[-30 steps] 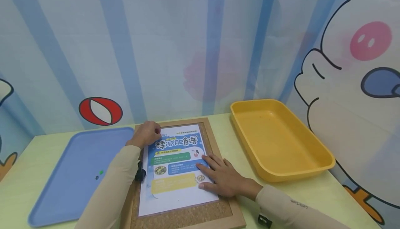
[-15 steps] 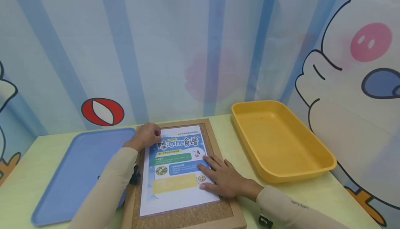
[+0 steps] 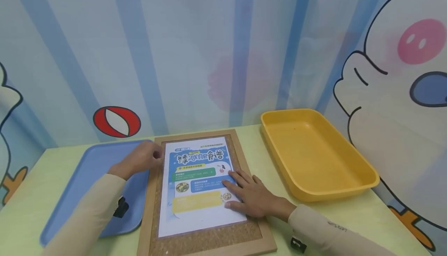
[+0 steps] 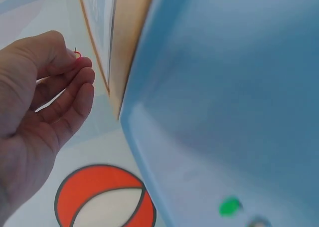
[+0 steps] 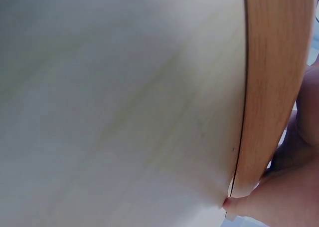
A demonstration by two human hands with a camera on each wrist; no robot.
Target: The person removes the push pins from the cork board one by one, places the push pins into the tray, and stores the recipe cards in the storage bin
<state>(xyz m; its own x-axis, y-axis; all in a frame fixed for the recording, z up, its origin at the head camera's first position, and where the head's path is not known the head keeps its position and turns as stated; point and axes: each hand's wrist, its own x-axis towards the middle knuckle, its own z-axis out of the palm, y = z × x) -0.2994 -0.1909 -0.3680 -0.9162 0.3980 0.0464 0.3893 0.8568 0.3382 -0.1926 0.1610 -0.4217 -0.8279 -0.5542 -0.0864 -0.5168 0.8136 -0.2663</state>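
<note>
A printed poster (image 3: pixel 195 219) in blue, green and yellow lies on a wood-framed cork board (image 3: pixel 206 242). Between thumb and forefinger my left hand (image 3: pixel 141 158) pinches a small red thumbtack (image 4: pixel 77 54), its thin point showing in the left wrist view. In the head view this hand is over the board's left edge, beside the poster's upper left, and the tack is hidden. My right hand (image 3: pixel 249 194) rests with spread fingers on the poster's right side. The right wrist view shows part of that hand beyond the board's wooden frame (image 5: pixel 276 82).
Left of the board lies a blue tray (image 3: pixel 99 159), partly under the left arm. A green thumbtack (image 4: pixel 230 207) and a blurred greyish piece (image 4: pixel 259 222) are on it. A deep yellow tray (image 3: pixel 314 155) stands at the right. A printed curtain (image 3: pixel 188 54) hangs behind the table.
My left hand has moved left, off the poster's upper left corner to the board's edge, uncovering that corner. The right hand stays in place on the poster.
</note>
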